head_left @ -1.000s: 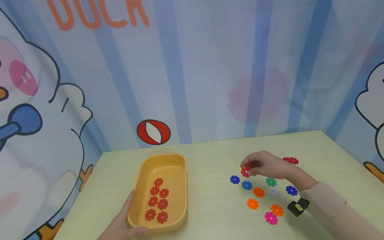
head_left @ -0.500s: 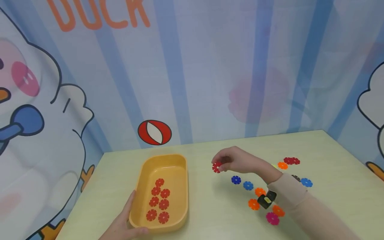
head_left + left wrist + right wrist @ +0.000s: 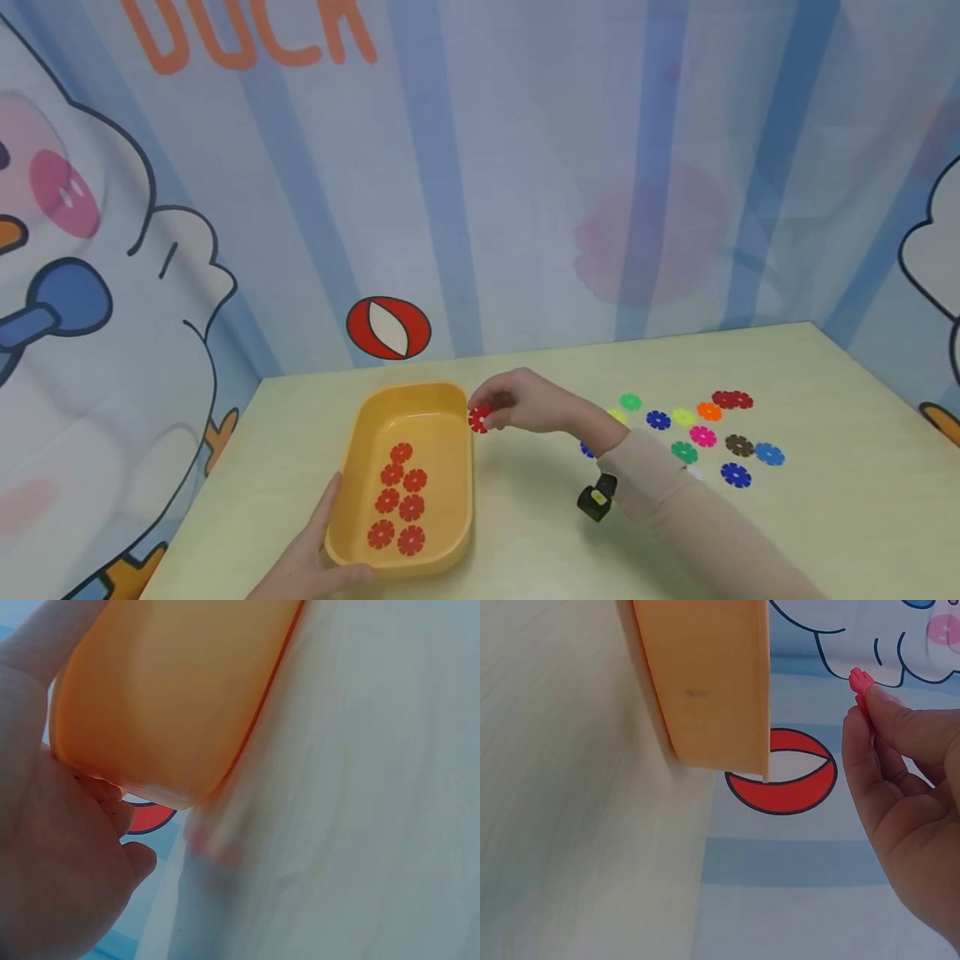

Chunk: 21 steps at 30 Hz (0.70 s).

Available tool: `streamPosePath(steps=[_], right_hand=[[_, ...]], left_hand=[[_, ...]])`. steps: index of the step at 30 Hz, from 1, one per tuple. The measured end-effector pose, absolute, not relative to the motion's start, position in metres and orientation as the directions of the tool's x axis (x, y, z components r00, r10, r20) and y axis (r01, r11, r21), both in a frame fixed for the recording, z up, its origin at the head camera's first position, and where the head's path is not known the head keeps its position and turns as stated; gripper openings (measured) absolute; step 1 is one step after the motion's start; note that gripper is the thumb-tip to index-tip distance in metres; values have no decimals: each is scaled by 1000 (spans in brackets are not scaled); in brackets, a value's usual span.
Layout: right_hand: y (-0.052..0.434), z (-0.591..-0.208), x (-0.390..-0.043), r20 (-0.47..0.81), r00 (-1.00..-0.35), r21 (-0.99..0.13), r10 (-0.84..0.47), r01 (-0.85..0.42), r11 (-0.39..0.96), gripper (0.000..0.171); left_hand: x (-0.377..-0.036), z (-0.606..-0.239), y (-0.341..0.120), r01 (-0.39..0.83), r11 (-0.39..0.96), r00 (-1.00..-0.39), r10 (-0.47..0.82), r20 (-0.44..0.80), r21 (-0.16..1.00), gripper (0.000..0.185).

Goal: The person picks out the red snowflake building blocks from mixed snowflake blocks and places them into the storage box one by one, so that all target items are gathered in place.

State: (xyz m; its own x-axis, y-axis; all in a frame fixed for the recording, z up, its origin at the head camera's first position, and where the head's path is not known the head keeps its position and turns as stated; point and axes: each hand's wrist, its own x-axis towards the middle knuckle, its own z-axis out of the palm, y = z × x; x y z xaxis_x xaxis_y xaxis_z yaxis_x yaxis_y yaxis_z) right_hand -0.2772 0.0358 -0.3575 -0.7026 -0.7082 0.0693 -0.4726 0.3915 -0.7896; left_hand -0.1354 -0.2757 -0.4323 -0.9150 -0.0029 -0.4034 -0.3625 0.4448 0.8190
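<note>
Tray [image 3: 459, 467], seven red discs [image 3: 397, 500], fingers [image 3: 495, 398] pinching one red disc [image 3: 478, 419]

Left hand [image 3: 311, 567] runs off the bottom edge of the head view, wrist out of sight, fingers tucked behind the near corner of the orange tray [image 3: 450, 467]. In the left wrist view the tray's inside is hidden, only its outer wall showing, and the table beside it is smeared with blur. The right hand [image 3: 525, 402] covers part of the red disc [image 3: 478, 418]; in the right wrist view just a red sliver pokes above the fingertips. One blue disc [image 3: 587, 451] sits half hidden behind the sleeve [image 3: 652, 483].
</note>
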Motion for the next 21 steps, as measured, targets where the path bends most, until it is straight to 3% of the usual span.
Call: streamPosePath(steps=[21], right_hand=[[-54, -380, -291, -2, -699, -788, -715, -439, 431, 20]], left_hand=[[-138, -432, -278, -338, 507, -921, -3, -390, 793, 125]])
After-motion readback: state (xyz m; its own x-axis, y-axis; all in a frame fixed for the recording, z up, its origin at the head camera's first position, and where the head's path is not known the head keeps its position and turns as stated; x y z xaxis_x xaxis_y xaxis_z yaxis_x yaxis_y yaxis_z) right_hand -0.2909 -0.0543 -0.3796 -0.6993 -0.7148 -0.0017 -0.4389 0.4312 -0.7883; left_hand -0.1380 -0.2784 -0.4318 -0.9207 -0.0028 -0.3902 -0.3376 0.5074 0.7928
